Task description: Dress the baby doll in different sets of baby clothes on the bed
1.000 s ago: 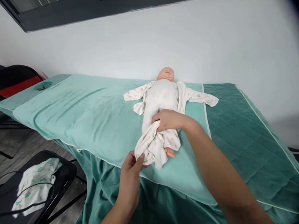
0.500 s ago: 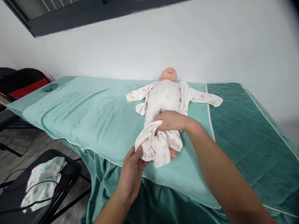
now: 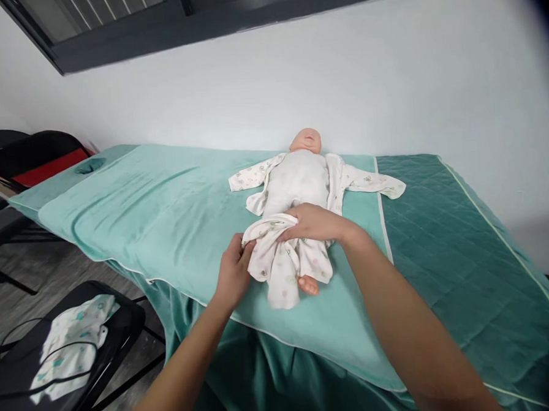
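A baby doll (image 3: 297,178) lies on its back with its head toward the wall. Its arms are in a printed white jacket (image 3: 367,179) that hangs apart at the front. White printed baby pants (image 3: 282,278) are bunched around its legs, and one bare foot (image 3: 309,284) shows below a leg opening. My left hand (image 3: 235,266) is closed on the pants' edge at the left, thumb on top. My right hand (image 3: 310,223) grips the bunched waistband between the doll's legs; its fingertips are partly hidden in the cloth.
The doll lies on a light green sheet (image 3: 164,205) covering a long bed, with a darker quilted cover (image 3: 441,233) to the right. A black chair (image 3: 17,391) at lower left holds a folded printed cloth (image 3: 74,345) and a cable. A wall and window frame (image 3: 123,45) stand behind.
My left hand has moved up, raising the left edge of the pants along the doll's leg. More of the foot shows below the cloth. My right hand keeps its grip.
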Demonstrator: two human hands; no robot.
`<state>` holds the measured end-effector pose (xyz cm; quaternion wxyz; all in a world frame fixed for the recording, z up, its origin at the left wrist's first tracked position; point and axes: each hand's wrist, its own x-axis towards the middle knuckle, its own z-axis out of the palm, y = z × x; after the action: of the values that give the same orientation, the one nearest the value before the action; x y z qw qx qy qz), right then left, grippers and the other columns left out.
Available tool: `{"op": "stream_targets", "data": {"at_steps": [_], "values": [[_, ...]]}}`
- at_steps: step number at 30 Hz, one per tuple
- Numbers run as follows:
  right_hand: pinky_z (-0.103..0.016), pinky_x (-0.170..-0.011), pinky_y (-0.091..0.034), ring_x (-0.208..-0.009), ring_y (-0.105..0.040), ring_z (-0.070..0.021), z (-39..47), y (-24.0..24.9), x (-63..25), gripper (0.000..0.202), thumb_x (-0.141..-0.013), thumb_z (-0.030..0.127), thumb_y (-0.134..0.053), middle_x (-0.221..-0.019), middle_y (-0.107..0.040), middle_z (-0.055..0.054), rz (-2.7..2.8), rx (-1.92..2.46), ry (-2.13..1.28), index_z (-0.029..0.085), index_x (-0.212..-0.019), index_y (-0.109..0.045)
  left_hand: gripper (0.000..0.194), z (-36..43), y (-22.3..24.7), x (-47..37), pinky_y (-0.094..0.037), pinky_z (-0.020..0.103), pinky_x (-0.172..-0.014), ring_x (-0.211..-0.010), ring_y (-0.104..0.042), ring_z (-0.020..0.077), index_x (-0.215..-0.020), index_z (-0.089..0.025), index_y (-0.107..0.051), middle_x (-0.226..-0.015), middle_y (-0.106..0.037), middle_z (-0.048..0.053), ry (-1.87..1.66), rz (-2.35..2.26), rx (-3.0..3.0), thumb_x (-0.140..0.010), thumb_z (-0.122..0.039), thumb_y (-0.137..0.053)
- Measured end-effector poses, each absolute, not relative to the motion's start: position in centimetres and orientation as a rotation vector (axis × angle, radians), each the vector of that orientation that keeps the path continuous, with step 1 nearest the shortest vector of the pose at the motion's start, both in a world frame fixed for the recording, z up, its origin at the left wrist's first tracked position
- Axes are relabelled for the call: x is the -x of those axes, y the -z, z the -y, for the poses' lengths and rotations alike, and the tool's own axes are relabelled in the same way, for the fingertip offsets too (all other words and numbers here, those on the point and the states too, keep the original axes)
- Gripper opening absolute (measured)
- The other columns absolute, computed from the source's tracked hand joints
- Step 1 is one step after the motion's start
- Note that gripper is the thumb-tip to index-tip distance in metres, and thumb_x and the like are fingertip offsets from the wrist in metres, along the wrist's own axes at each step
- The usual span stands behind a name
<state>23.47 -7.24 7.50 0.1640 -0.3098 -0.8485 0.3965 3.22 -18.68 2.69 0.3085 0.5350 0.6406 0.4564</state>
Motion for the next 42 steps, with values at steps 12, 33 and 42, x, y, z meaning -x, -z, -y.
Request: {"op": "stream_targets", "data": {"at_steps": [12, 33, 42], "values": [[-0.030, -0.082, -0.047, -0.101, -0.065, -0.0262, 7.3, -8.5, -24.4, 0.039, -0.074, 0.047, -0.074, -0.106, -0.074, 0.000, 2.420, 0.828, -1.318, 0.023, -0.105, -0.071, 0.026, 12.2, -3.7, -1.8, -0.042, 0.026, -0.069, -0.075, -0.054, 0.0153, -0.095, -0.019, -0.064, -0.083, -0.066, -0.001, -1.122, -1.719, -1.693, -0.090, -0.040, -0.049], [-0.027, -0.075, -0.043, -0.087, -0.063, -0.0195, 6.1, -6.3, -23.3, 0.022, -0.086, 0.034, -0.059, -0.096, -0.072, -0.002, 2.144, 1.050, -0.879, 0.019, -0.098, -0.069, 0.030, 17.6, -2.0, -2.4, -0.042, 0.028, -0.067, -0.075, -0.056, 0.0171, -0.100, -0.022, -0.058, -0.084, -0.064, 0.001, -1.109, -1.622, -1.499, -0.092, -0.050, -0.051], [-0.030, -0.081, -0.043, -0.096, -0.063, -0.0219, 6.5, -6.9, -23.7, 0.027, -0.088, 0.041, -0.059, -0.107, -0.071, -0.004, 2.169, 1.075, -0.902, 0.021, -0.105, -0.065, 0.027, 14.5, -1.9, -2.1, -0.044, 0.031, -0.073, -0.084, -0.063, 0.0220, -0.105, -0.024, -0.054, -0.091, -0.069, 0.003, -1.176, -1.688, -1.635, -0.092, -0.047, -0.050]]}}
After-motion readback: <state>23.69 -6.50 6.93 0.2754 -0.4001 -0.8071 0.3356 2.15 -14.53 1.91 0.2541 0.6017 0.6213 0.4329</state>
